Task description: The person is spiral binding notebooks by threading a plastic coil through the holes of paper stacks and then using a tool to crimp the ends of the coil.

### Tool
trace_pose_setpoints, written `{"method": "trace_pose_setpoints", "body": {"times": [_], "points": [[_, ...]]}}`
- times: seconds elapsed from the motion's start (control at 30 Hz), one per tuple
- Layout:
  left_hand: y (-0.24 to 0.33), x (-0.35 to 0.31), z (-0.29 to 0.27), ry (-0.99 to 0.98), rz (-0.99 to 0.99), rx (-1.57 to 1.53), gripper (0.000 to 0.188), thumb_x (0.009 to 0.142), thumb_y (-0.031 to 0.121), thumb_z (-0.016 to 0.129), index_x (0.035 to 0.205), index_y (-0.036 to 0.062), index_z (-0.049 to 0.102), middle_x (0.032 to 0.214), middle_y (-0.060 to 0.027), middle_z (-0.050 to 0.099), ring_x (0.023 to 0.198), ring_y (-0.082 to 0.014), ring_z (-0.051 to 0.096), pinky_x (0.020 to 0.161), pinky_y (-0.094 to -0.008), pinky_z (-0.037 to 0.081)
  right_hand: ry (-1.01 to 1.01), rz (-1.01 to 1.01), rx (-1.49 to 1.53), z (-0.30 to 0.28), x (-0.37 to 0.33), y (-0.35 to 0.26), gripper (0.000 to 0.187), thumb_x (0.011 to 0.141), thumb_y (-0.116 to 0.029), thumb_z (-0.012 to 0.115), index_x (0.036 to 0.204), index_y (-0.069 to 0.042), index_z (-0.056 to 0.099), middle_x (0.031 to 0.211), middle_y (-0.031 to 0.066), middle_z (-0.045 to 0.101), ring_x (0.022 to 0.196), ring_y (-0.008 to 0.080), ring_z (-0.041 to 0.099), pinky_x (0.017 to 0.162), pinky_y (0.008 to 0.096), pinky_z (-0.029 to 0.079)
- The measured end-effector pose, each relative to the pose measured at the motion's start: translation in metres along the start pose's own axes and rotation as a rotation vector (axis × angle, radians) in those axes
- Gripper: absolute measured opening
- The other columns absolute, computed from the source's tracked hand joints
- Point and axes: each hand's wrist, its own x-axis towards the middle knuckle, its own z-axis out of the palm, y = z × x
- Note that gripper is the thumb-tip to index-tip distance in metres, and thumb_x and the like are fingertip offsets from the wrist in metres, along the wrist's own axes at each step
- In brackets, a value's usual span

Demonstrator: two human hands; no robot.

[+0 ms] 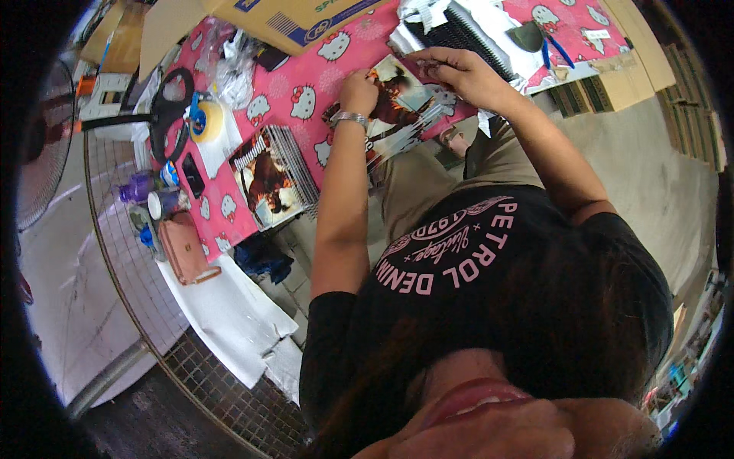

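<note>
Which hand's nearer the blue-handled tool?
Right: the right hand is left of the blue-handled tool; the left hand is farther left, by the left edge of the booklet.

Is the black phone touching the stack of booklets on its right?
Apart: the head view shows pink tablecloth between the phone and the stack of booklets.

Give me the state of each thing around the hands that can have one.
Illustrated booklets between the hands: picture side up, overlapping
Left hand: at the booklets' left edge, grip unclear
Right hand: fingers bent near their upper right, grip unclear
Booklet stack: piled, picture side up
Phone: face dark
Pink pouch: looks closed
Tape roll: lying flat
Blue-handled tool: handles spread
</note>
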Motion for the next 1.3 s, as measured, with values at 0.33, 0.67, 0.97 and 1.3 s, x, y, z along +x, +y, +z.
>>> {"method": "trace_pose_setpoints", "body": {"times": [0.33, 0.67, 0.97, 1.3], "points": [[0.052, -0.046, -0.075, 0.231, 0.152, -0.139, 0.017, 0.083, 0.006, 0.062, 0.1, 0.0025, 0.061, 0.093, -0.0175, 0.066, 0.085, -0.0357, 0.062, 0.075, -0.0406, 0.048, 0.116, -0.105, -0.114, -0.031, -0.016, 0.024, 0.032, 0.094, -0.017, 0.052, 0.125, -0.011, 0.058, 0.088, 0.01, 0.065, 0.075, 0.0183, 0.059, 0.072, 0.0314, 0.047], [0.063, -0.091, -0.067, 0.262, 0.471, 0.058, 0.019, 0.082, 0.008, 0.057, 0.1, 0.0061, 0.059, 0.096, -0.0125, 0.062, 0.095, -0.0313, 0.055, 0.087, -0.0403, 0.036, -0.011, -0.351, -0.272, -0.004, -0.006, 0.014, 0.019, 0.09, -0.01, 0.058, 0.108, -0.007, 0.063, 0.092, 0.012, 0.057, 0.088, 0.0288, 0.059, 0.077, 0.0365, 0.046], [0.07, -0.106, -0.061, 0.456, 0.485, 0.022, 0.016, 0.076, 0.023, 0.071, 0.089, 0.0141, 0.068, 0.087, -0.0003, 0.064, 0.09, -0.0226, 0.055, 0.082, -0.0385, 0.033, -0.063, -0.427, -0.17, -0.009, -0.019, 0.011, 0.025, 0.084, 0.002, 0.058, 0.107, -0.005, 0.063, 0.095, 0.0115, 0.055, 0.089, 0.0263, 0.059, 0.077, 0.0341, 0.049], [0.064, -0.095, -0.059, 0.515, 0.515, -0.003, 0.02, 0.074, 0.03, 0.071, 0.085, 0.0141, 0.065, 0.083, -0.0023, 0.065, 0.086, -0.0219, 0.057, 0.08, -0.0384, 0.033, -0.084, -0.45, -0.279, -0.003, -0.023, 0.001, 0.022, 0.086, -0.001, 0.056, 0.107, -0.003, 0.062, 0.092, 0.0147, 0.062, 0.087, 0.0295, 0.061, 0.078, 0.0368, 0.048]]}}
